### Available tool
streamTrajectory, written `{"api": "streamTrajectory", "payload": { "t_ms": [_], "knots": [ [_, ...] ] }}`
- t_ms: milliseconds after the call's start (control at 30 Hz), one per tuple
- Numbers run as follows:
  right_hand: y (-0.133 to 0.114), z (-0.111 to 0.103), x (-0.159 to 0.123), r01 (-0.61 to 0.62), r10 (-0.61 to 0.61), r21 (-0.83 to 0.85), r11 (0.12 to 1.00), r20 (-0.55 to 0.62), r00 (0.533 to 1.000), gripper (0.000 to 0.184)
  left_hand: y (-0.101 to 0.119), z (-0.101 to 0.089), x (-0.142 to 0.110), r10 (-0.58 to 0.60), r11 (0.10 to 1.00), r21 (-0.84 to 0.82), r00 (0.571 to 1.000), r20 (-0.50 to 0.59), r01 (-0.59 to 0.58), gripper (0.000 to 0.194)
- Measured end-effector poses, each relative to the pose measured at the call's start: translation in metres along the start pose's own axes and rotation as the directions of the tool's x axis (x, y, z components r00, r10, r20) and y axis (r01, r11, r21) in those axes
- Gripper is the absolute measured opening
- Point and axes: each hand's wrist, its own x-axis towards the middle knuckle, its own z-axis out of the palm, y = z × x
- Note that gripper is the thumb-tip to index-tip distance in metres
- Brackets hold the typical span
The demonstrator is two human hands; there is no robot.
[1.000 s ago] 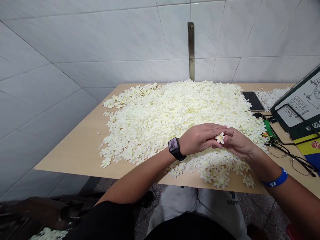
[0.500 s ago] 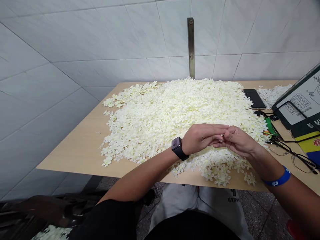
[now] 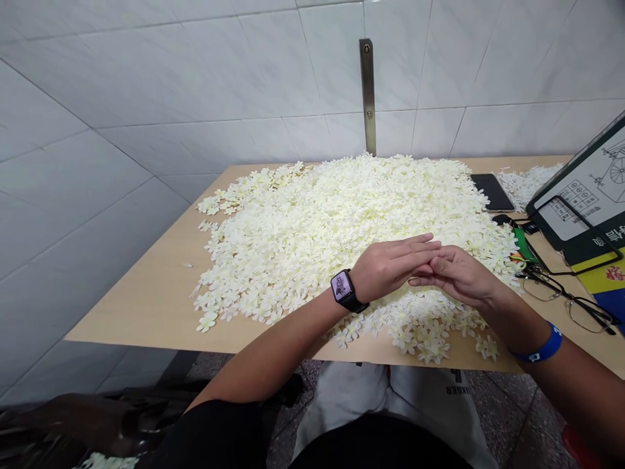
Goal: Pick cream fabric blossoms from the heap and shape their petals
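My left hand (image 3: 390,264), with a dark watch on its wrist, reaches over the table from the left. Its outer fingers are fairly straight, while its thumb is hidden beneath. My right hand (image 3: 456,273) meets it fingertip to fingertip, its thumb pressed in and its lower fingers passing under the left ones. Whatever lies between the fingertips is covered by the fingers. Just below both hands spreads a thick heap of cream-white artificial flower heads (image 3: 342,215). A few flower heads (image 3: 432,345) lie loose by the table's front edge.
The wooden table (image 3: 141,306) stands against a tiled wall. To the right are a dark phone (image 3: 492,193), a pile of thin white pieces (image 3: 530,185), a green printed box (image 3: 581,202) with black cord, and eyeglasses (image 3: 569,299). A metal strip (image 3: 368,98) is fixed to the wall.
The left fingers have shifted slightly up and over the right fingertips, and a small pale bit seen there before is now hidden. The view has tilted slightly.
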Motion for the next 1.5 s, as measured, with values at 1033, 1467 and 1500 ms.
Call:
{"api": "streamTrajectory", "payload": {
  "t_ms": [1033,1467,1500],
  "knots": [
    [-0.009,-0.002,-0.003,0.005,-0.004,-0.065,0.998,0.010,1.000,0.040,0.003,-0.005,0.006,0.051,0.975,0.207,0.987,0.152,-0.082,0.058],
    [-0.001,0.001,0.002,0.095,-0.124,-0.186,0.978,-0.152,0.981,0.035,-0.003,-0.003,0.002,-0.108,0.949,0.314,0.976,0.190,0.043,0.050],
    [-0.003,0.001,0.002,0.083,-0.102,-0.154,0.985,-0.125,0.987,0.035,-0.003,-0.005,0.002,-0.084,0.947,0.320,0.980,0.181,0.022,0.050]
  ]
}}
